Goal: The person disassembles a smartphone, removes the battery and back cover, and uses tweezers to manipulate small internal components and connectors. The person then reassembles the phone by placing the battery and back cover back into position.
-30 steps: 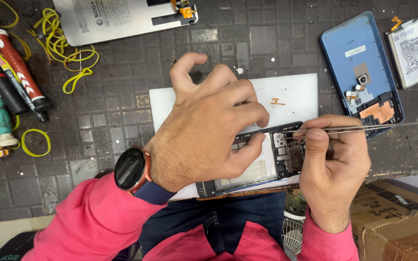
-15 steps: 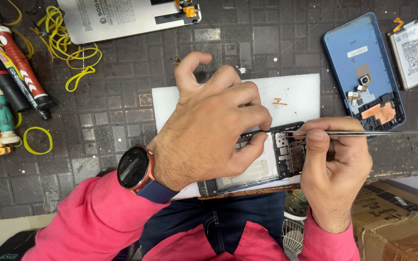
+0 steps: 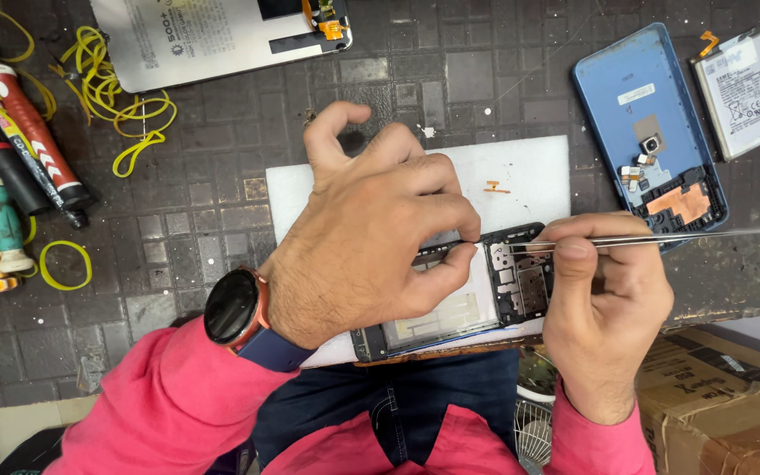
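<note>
from the head view, the opened phone frame (image 3: 477,295) lies on a white mat (image 3: 521,171) at the near edge of the dark worktop (image 3: 204,220). the left hand (image 3: 371,237) lies over its middle and left part, fingers curled down on it, so that grip is closed on the frame and pins it flat. the right hand (image 3: 604,303) has thumb and forefinger pinched tight on thin metal tweezers (image 3: 661,237), whose tip sits at the exposed board end of the frame.

the frame looks light, thin and stiff, but fragile around its small connectors; i'd judge the bare side rails the safest place to take hold. the tweezers look slim and slippery, best held near the middle.

a blue back cover (image 3: 648,123) and a flat battery (image 3: 742,92) lie well apart at the far right, yellow rubber bands (image 3: 120,97) and screwdrivers (image 3: 10,167) at the left.
</note>
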